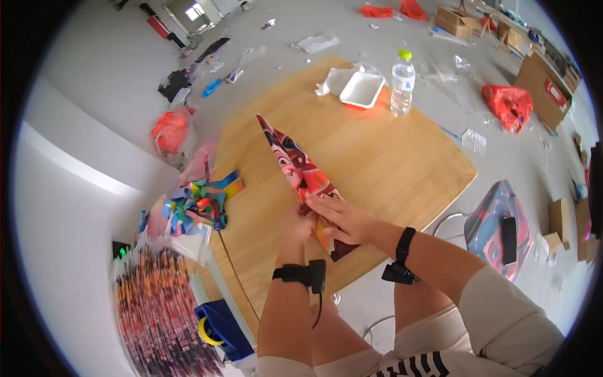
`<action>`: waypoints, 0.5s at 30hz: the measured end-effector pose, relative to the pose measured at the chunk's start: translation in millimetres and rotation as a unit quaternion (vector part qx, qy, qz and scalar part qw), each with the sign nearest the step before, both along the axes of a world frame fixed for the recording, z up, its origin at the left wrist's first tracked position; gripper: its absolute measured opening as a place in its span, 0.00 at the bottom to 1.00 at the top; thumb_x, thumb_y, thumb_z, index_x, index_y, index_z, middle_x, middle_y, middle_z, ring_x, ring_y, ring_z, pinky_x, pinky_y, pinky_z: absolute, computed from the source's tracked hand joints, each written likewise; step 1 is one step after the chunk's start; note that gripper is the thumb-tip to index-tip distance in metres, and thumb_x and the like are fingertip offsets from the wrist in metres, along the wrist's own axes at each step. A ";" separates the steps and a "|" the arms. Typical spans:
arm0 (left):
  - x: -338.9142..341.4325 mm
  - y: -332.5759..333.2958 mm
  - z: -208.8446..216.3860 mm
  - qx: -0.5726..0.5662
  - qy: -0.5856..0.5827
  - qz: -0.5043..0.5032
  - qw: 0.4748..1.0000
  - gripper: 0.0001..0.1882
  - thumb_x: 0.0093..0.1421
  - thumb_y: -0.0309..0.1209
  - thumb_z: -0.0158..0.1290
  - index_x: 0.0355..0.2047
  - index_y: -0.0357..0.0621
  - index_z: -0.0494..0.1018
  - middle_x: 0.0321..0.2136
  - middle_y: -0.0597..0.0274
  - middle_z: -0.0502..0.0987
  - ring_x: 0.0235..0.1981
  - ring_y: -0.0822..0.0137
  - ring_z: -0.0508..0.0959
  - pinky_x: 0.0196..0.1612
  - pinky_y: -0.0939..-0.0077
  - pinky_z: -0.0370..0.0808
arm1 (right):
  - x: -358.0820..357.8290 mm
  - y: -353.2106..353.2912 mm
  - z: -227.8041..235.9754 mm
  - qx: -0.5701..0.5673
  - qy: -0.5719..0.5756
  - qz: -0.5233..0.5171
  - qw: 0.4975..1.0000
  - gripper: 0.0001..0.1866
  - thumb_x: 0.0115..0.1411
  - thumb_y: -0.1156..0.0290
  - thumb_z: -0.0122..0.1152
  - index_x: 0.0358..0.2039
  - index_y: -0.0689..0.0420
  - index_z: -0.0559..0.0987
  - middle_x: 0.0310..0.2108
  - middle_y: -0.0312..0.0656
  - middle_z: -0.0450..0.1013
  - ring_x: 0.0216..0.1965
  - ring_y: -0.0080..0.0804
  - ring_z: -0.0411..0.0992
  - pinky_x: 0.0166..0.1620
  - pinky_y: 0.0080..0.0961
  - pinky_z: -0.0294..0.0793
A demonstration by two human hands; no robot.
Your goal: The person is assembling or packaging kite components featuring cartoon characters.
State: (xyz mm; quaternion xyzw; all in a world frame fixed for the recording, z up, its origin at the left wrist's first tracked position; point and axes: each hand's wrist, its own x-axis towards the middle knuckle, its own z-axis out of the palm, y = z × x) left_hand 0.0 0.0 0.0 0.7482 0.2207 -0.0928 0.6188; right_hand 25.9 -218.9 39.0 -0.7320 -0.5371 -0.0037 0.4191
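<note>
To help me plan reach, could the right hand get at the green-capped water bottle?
Probably yes, with a stretch: nothing visible stands between the right hand and the water bottle, only wooden tabletop.

Two bare hands [296,223] [345,220], one folded red printed sheet [300,169], two black wrist straps [289,273] [405,245]; one clear bottle [402,88], one white tray [362,89], one blue tape dispenser [227,327], one black phone [509,240]
</note>
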 end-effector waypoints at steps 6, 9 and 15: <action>-33.4 -4.5 41.4 -0.067 -0.107 0.055 0.990 0.15 0.62 0.32 0.64 0.47 0.38 0.78 0.28 0.70 0.79 0.26 0.78 0.76 0.28 0.81 0.70 | -6.3 -13.6 34.6 0.100 0.071 -0.068 0.990 0.40 0.65 0.73 0.60 0.74 0.58 0.53 0.71 0.50 0.58 0.69 0.50 0.60 0.66 0.45 0.65; -65.9 -15.7 85.8 -0.066 -0.142 0.029 0.987 0.14 0.63 0.31 0.63 0.47 0.39 0.78 0.28 0.71 0.79 0.27 0.79 0.75 0.28 0.83 0.70 | -23.0 -22.7 63.9 0.154 0.168 -0.168 0.959 0.40 0.63 0.74 0.64 0.72 0.59 0.56 0.67 0.50 0.63 0.65 0.45 0.65 0.62 0.44 0.70; -158.9 -45.2 173.3 -0.013 -0.140 0.008 0.990 0.14 0.64 0.30 0.62 0.48 0.40 0.78 0.31 0.70 0.80 0.30 0.79 0.77 0.31 0.83 0.72 | -85.0 -36.8 108.1 0.139 0.508 0.040 0.849 0.34 0.63 0.69 0.68 0.67 0.57 0.64 0.54 0.43 0.74 0.49 0.27 0.74 0.51 0.31 0.76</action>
